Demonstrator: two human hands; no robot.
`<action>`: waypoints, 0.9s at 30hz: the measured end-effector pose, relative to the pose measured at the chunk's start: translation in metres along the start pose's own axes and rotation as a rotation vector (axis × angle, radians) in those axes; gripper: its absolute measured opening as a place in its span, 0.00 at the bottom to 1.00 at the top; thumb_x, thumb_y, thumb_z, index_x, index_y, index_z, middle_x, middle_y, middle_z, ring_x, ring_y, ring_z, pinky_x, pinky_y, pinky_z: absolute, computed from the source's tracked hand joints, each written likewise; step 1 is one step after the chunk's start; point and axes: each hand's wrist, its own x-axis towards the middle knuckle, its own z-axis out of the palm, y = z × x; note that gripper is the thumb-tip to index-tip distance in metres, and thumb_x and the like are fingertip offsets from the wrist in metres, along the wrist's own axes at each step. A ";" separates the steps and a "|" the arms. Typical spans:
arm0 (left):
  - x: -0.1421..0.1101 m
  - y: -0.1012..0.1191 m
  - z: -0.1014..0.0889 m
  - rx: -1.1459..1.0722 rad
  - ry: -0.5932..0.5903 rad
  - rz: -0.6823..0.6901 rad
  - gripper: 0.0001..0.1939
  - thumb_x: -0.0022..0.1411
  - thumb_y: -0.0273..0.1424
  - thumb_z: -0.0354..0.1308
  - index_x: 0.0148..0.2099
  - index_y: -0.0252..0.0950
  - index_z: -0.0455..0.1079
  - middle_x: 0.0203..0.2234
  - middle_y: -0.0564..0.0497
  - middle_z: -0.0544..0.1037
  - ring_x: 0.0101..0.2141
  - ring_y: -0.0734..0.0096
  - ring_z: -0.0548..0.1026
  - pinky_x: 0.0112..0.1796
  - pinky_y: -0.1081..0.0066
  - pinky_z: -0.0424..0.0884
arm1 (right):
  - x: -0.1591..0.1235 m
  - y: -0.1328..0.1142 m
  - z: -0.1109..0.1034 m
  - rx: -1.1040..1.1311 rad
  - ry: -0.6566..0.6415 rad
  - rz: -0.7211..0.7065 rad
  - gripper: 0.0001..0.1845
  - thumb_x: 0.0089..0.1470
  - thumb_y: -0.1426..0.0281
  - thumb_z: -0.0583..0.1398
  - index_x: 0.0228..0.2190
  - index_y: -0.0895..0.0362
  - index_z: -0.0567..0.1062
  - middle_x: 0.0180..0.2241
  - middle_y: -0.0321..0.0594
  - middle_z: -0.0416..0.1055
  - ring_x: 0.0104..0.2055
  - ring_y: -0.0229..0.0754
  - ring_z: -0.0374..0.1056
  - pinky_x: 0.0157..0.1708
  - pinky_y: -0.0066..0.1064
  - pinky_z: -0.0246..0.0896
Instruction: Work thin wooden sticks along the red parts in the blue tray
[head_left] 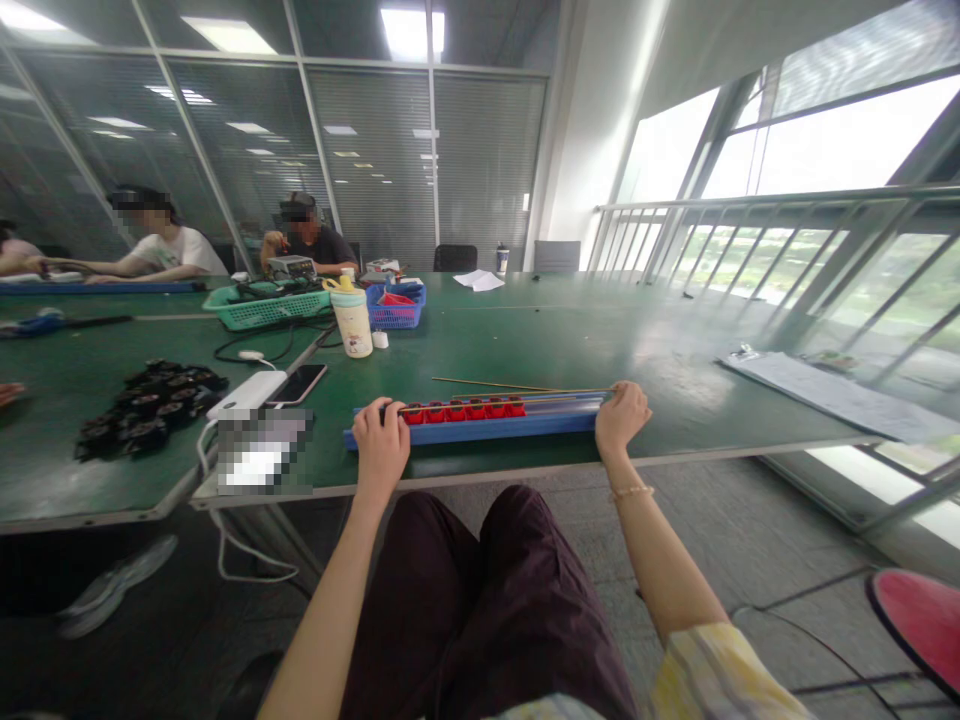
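A long blue plastic rail lies across the green table near its front edge. A row of several red pieces sits along it, with a clear strip or tube running on to the right. My left hand curls over the rail's left end and hides its first part. My right hand grips the right end. A thin wooden rod lies just behind the rail.
To the left are a white power bank, a phone, a pixelated patch and a heap of black parts. Beyond stand a bottle and green and blue baskets. Two co-workers sit at the far left, and a stray hand shows at the left edge. Papers lie on the right.
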 end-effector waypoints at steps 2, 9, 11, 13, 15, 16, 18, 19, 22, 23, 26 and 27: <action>0.000 0.000 0.000 0.008 -0.003 -0.002 0.16 0.68 0.30 0.47 0.51 0.35 0.72 0.52 0.38 0.69 0.51 0.51 0.63 0.51 0.55 0.63 | 0.000 -0.004 -0.002 -0.048 -0.062 -0.003 0.18 0.64 0.69 0.44 0.36 0.56 0.72 0.39 0.49 0.74 0.45 0.51 0.65 0.44 0.39 0.49; 0.000 0.000 0.001 0.013 0.003 0.000 0.15 0.68 0.30 0.47 0.51 0.35 0.72 0.52 0.38 0.70 0.51 0.52 0.63 0.50 0.55 0.63 | -0.001 -0.009 -0.006 -0.015 -0.114 -0.062 0.21 0.65 0.68 0.43 0.38 0.57 0.75 0.41 0.49 0.76 0.46 0.50 0.64 0.47 0.39 0.46; 0.000 0.000 0.001 0.012 0.004 0.001 0.15 0.68 0.30 0.47 0.51 0.35 0.72 0.52 0.38 0.70 0.51 0.52 0.63 0.51 0.55 0.63 | -0.001 -0.009 -0.006 0.003 -0.140 -0.103 0.21 0.65 0.67 0.44 0.38 0.56 0.75 0.41 0.48 0.76 0.46 0.50 0.64 0.47 0.39 0.46; 0.000 0.000 0.001 0.013 0.006 0.003 0.15 0.68 0.30 0.47 0.51 0.35 0.72 0.52 0.38 0.70 0.51 0.52 0.63 0.51 0.55 0.63 | -0.001 -0.009 -0.005 0.024 -0.163 -0.148 0.21 0.66 0.66 0.44 0.38 0.56 0.76 0.40 0.47 0.76 0.46 0.50 0.63 0.47 0.38 0.47; 0.000 0.000 0.000 0.014 0.007 0.007 0.15 0.68 0.30 0.47 0.51 0.35 0.72 0.52 0.39 0.70 0.51 0.52 0.63 0.51 0.55 0.63 | -0.001 -0.009 -0.005 0.046 -0.172 -0.176 0.21 0.66 0.65 0.45 0.39 0.56 0.76 0.40 0.47 0.76 0.46 0.49 0.63 0.47 0.38 0.47; 0.000 0.000 0.000 0.013 0.007 0.008 0.15 0.68 0.30 0.47 0.51 0.35 0.72 0.52 0.39 0.70 0.51 0.52 0.63 0.51 0.55 0.63 | -0.001 -0.008 -0.005 0.058 -0.172 -0.183 0.21 0.66 0.65 0.45 0.39 0.56 0.76 0.40 0.47 0.76 0.46 0.49 0.63 0.47 0.38 0.48; 0.000 0.000 0.000 0.013 0.010 0.009 0.15 0.68 0.30 0.48 0.51 0.35 0.72 0.52 0.39 0.70 0.51 0.52 0.63 0.51 0.55 0.63 | -0.001 -0.008 -0.004 0.082 -0.166 -0.190 0.22 0.66 0.64 0.45 0.40 0.56 0.76 0.40 0.47 0.76 0.45 0.49 0.63 0.47 0.38 0.49; 0.000 0.000 -0.001 0.014 0.010 0.012 0.15 0.68 0.30 0.48 0.51 0.35 0.72 0.52 0.39 0.70 0.51 0.52 0.63 0.51 0.55 0.63 | -0.001 -0.008 -0.004 0.095 -0.162 -0.195 0.22 0.67 0.63 0.45 0.40 0.56 0.76 0.40 0.47 0.76 0.45 0.49 0.63 0.47 0.38 0.49; 0.000 -0.001 -0.001 0.021 0.014 0.019 0.15 0.68 0.30 0.47 0.51 0.35 0.72 0.52 0.39 0.69 0.50 0.52 0.63 0.51 0.55 0.63 | -0.001 -0.008 -0.003 0.137 -0.165 -0.211 0.20 0.66 0.62 0.46 0.41 0.57 0.75 0.40 0.47 0.76 0.44 0.49 0.64 0.47 0.38 0.51; 0.001 -0.001 -0.001 0.024 0.015 0.021 0.15 0.68 0.30 0.47 0.51 0.35 0.72 0.52 0.39 0.69 0.50 0.52 0.63 0.51 0.55 0.63 | -0.001 -0.009 -0.002 0.149 -0.170 -0.218 0.20 0.66 0.61 0.47 0.41 0.57 0.75 0.40 0.47 0.76 0.44 0.49 0.64 0.47 0.38 0.51; 0.002 -0.002 -0.001 0.029 0.020 0.022 0.15 0.68 0.30 0.48 0.51 0.35 0.72 0.52 0.39 0.70 0.50 0.52 0.64 0.50 0.56 0.63 | 0.000 -0.009 0.000 0.167 -0.187 -0.240 0.18 0.65 0.60 0.49 0.42 0.57 0.74 0.37 0.46 0.75 0.43 0.49 0.64 0.47 0.38 0.52; 0.003 -0.003 -0.001 0.030 0.022 0.022 0.15 0.68 0.30 0.48 0.51 0.35 0.72 0.52 0.39 0.70 0.50 0.52 0.64 0.50 0.56 0.64 | 0.000 -0.009 0.001 0.172 -0.190 -0.248 0.17 0.65 0.60 0.49 0.41 0.57 0.74 0.37 0.46 0.75 0.43 0.49 0.64 0.47 0.38 0.52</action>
